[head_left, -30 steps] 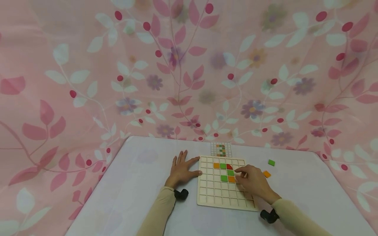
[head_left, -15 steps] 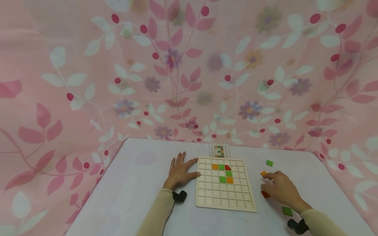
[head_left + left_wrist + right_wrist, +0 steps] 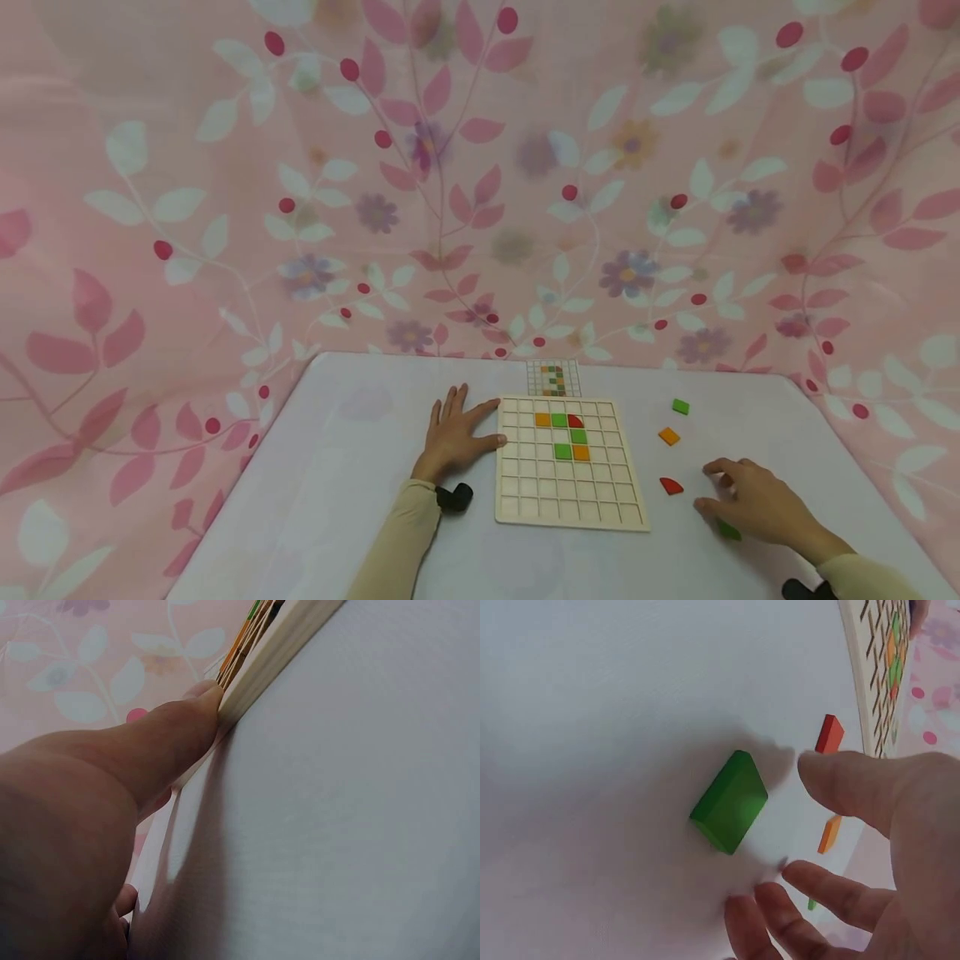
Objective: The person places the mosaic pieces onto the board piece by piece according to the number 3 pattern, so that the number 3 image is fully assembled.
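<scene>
A pale wooden grid board (image 3: pixel 540 492) lies on the table. Its cells hold several tiles: orange (image 3: pixel 542 420), green (image 3: pixel 558 421), a red quarter-round (image 3: pixel 574 422) and others below them. My left hand (image 3: pixel 453 437) rests spread at the board's left side, thumb and index finger touching the edge. To the right of the board, my right hand (image 3: pixel 765 504) hovers over a green square tile (image 3: pixel 731 802), fingers loosely bent and apart from the thumb. Nothing is between them. In the head view that hand partly hides the tile.
A red quarter-round tile (image 3: pixel 671 486), an orange tile (image 3: pixel 669 436) and another green tile (image 3: pixel 680 407) lie right of the board. Behind the board is a printed pattern card (image 3: pixel 533 379). A pink floral curtain (image 3: pixel 480 208) hangs at the back.
My right hand has moved from the board off to the right, past the orange and red tiles, to the near green tile. The left hand stays at the board's edge.
</scene>
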